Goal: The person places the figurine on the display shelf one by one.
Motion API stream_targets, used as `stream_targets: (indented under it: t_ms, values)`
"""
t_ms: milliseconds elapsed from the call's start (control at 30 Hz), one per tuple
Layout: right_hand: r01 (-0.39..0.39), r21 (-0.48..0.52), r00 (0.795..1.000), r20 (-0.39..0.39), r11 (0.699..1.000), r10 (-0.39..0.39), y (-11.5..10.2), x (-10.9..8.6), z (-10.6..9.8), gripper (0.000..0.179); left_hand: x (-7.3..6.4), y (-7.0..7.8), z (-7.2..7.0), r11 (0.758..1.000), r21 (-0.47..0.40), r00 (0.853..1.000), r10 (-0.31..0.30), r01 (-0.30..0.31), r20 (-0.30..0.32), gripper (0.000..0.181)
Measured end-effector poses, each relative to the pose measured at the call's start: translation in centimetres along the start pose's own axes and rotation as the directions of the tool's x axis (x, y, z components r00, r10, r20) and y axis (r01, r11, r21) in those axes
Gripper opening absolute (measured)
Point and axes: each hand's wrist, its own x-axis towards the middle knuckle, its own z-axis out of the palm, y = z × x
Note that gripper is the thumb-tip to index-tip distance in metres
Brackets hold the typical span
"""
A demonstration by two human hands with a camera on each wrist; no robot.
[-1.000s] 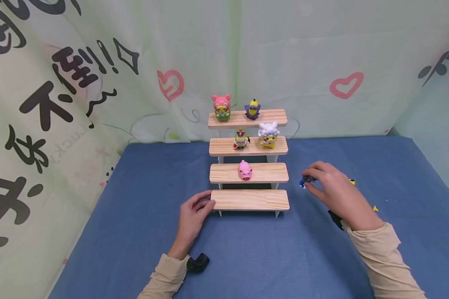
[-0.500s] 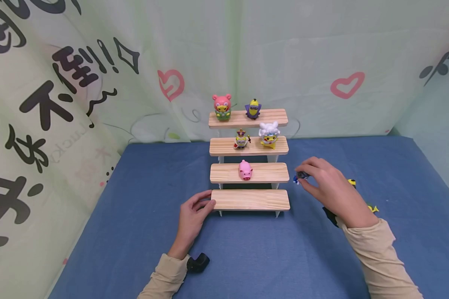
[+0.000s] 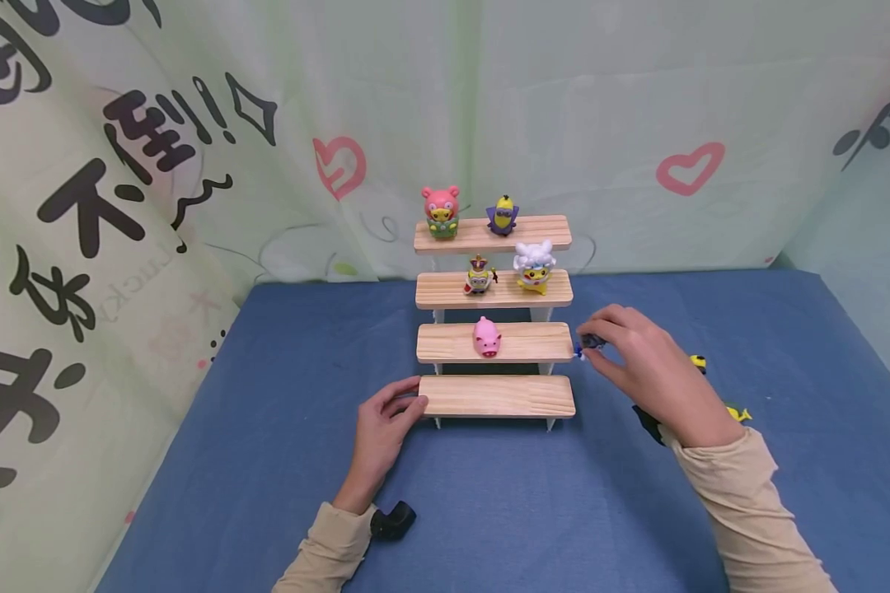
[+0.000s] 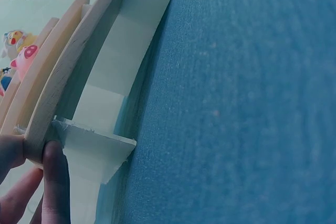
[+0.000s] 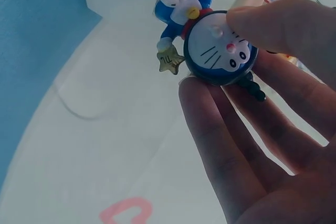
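Observation:
My right hand [image 3: 648,371] pinches a small Doraemon figurine [image 5: 220,51] by its round head, just off the right end of the third tier from the top. In the right wrist view its face is upside down, and a yellow star hangs from one arm. My left hand [image 3: 386,432] holds the left end of the lowest tier of a four-step wooden display stand [image 3: 497,397]. Thumb and fingers pinch that board's end in the left wrist view. A pink pig figurine [image 3: 486,338] sits mid-way along the third tier; the lowest tier bears no figurine.
A pink bear-hooded figurine [image 3: 441,214] and a purple-caped Minion [image 3: 502,216] stand on the top tier. Below are a crowned Minion [image 3: 478,277] and a white-hatted Pikachu [image 3: 534,268]. Yellow figurines [image 3: 738,413] lie partly hidden beside my right forearm on the blue cloth [image 3: 297,395].
My right hand has moved left with the Doraemon figurine, closer to the stand's right side, showing more of a yellow figurine behind it. My left hand has stayed put.

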Motion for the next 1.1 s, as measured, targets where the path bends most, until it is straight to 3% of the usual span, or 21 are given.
stream_targets:
  t_ms: [633,1100]
  values:
    - [0.018,0.023,1.000,0.006,1.000,-0.019,-0.5,1.6,0.3,0.022,0.1,0.0,-0.1,1.000,-0.018,1.000,0.003,-0.002,0.004,0.036]
    - [0.006,0.018,0.998,0.061,1.000,-0.008,-1.5,2.9,0.7,0.026,0.0,0.1,0.0,1.000,-0.015,1.000,-0.004,0.004,0.001,0.036]
